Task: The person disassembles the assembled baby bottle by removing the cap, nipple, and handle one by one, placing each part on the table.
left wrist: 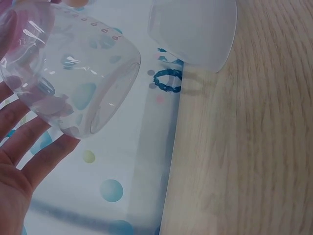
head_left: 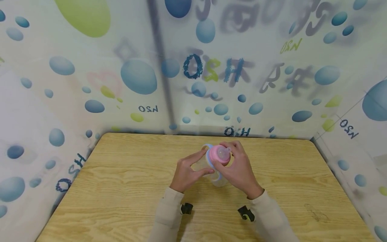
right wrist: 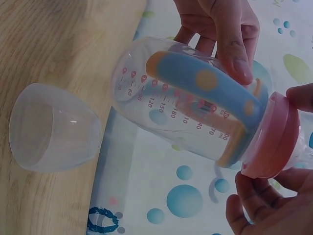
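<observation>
A clear baby bottle [right wrist: 161,115] with a printed scale is held tilted above the table. My left hand [head_left: 188,173] grips its body, fingers on one side and thumb on the other. A pink collar [right wrist: 274,137] sits at the bottle's neck, with a clear teat [head_left: 224,153] in it. Thumb and fingers of my right hand [head_left: 240,168] pinch the collar from both sides. Blue handles [right wrist: 205,81] with orange spots run along the bottle from its neck. Below the hands, a translucent cap [right wrist: 73,132] stands on the table.
The wooden table [head_left: 130,168] reaches back to a white wall covering [head_left: 133,43] with blue and green spots and lettering. More of this covering rises at both sides. Small black wrist devices [head_left: 186,208] sit by the light sleeves [head_left: 169,211].
</observation>
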A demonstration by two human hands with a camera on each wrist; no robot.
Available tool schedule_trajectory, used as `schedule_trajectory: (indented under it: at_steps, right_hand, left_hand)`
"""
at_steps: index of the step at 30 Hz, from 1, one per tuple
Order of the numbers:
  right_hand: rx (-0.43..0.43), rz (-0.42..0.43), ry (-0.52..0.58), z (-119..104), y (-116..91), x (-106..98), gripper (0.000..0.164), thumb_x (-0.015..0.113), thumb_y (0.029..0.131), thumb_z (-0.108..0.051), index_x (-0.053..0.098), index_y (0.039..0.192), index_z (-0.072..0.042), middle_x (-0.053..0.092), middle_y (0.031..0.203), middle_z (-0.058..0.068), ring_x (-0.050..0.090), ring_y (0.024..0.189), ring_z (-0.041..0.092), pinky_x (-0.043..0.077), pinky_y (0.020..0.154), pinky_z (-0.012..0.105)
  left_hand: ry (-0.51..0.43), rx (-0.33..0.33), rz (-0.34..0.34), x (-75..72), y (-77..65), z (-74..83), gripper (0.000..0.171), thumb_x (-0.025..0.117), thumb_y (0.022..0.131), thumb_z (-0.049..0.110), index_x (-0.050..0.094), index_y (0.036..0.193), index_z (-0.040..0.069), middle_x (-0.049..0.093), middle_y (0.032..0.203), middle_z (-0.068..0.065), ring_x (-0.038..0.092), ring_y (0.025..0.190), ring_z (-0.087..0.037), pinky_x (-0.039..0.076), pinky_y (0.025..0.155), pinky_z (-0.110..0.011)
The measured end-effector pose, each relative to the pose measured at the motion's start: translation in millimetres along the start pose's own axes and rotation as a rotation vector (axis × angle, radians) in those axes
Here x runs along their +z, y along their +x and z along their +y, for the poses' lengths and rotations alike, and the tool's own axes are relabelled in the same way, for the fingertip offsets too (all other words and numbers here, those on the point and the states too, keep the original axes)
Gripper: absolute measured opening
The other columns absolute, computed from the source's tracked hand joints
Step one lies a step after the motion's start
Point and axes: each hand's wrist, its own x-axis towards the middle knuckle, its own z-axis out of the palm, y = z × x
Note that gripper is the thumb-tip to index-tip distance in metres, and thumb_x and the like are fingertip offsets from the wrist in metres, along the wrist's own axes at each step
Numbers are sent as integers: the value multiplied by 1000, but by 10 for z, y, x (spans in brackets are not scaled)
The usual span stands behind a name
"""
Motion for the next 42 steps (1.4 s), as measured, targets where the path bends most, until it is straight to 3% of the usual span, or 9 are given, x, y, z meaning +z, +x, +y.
schedule_trajectory:
  at_steps: [15, 34, 42]
  right_hand:
    - [-44, 8, -19, -23, -1, -41, 54, 83, 77, -12, 62, 126, 0, 53, 115, 11, 56, 101, 24, 53, 84, 46]
    - [-93, 99, -38, 19, 32, -194, 52, 83, 75, -10, 65, 123, 0, 54, 109, 13, 55, 97, 24, 49, 82, 45]
    - [-45, 119, -42, 130, 11, -285, 53, 84, 76, -9, 63, 123, 2, 53, 111, 15, 52, 98, 26, 46, 82, 49]
  left_hand:
    - [-31, -10, 0, -5, 0, 34, 69, 89, 74, 18, 61, 135, 2, 60, 135, -10, 60, 122, -23, 51, 99, -37]
    - [-25, 3, 23, -33, -5, 16, 70, 88, 74, 17, 60, 135, -1, 62, 133, -13, 61, 121, -24, 51, 98, -37]
    - [-24, -7, 33, -38, 7, 13, 71, 89, 73, 18, 60, 135, 1, 62, 133, -10, 61, 121, -23, 52, 97, -37]
